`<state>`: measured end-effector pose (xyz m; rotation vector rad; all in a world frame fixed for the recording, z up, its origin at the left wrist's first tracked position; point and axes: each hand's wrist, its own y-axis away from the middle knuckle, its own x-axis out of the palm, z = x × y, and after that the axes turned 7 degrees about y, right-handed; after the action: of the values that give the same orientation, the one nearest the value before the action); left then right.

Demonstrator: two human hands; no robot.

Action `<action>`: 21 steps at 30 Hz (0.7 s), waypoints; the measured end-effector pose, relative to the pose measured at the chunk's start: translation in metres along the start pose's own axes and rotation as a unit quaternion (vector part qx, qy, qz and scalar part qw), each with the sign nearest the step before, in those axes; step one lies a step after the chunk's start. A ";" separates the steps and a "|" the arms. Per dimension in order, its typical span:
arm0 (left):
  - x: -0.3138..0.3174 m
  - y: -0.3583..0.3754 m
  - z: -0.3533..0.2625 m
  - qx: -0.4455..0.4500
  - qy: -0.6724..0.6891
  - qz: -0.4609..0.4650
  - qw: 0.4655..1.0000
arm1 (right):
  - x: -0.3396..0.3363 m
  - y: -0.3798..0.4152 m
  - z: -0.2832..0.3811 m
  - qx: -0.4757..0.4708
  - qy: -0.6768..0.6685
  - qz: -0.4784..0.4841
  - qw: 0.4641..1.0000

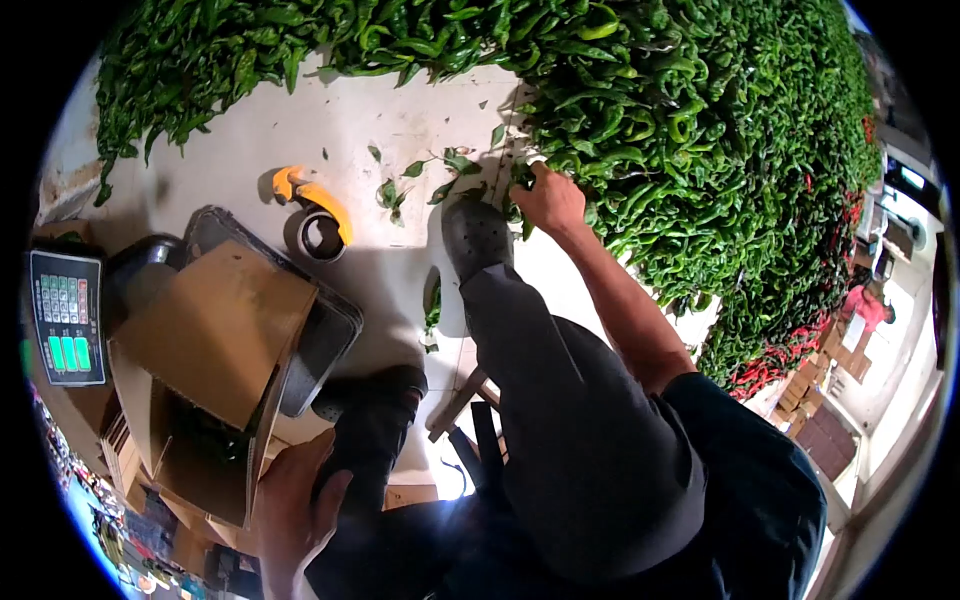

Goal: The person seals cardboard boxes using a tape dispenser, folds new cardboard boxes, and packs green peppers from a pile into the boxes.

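My right hand [552, 200] is at the left edge of a large heap of green peppers [660, 130], its fingers bent together beside my shoe; whatever they hold is too small to make out. Low on the left, my left hand [298, 500] rests by the side of an open cardboard box [210, 340], thumb apart from the fingers, with nothing visible in it. Some green peppers lie in the shadow inside the box, which stands on a dark scale platform [335, 335].
An orange tape dispenser [325, 215] lies on the pale floor near loose leaves [392, 198]. The scale's display [67, 318] is at far left. Red peppers [775, 370] edge the heap. A person in pink [866, 305] is far right, near cardboard boxes.
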<state>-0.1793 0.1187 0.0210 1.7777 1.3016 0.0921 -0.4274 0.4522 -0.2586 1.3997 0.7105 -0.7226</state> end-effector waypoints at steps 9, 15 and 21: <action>-0.005 0.001 0.005 0.014 0.026 -0.022 0.999 | 0.014 -0.011 0.022 0.052 0.040 0.004 0.998; -0.004 0.003 0.011 0.031 0.027 -0.014 0.999 | 0.018 -0.015 0.019 0.063 0.043 -0.040 0.996; 0.012 0.003 0.017 -0.003 0.075 0.003 0.997 | 0.025 -0.016 0.015 0.042 0.018 -0.102 0.994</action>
<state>-0.1629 0.1183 0.0080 1.7971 1.4008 0.2375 -0.4246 0.4361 -0.2871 1.4329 0.8692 -0.8967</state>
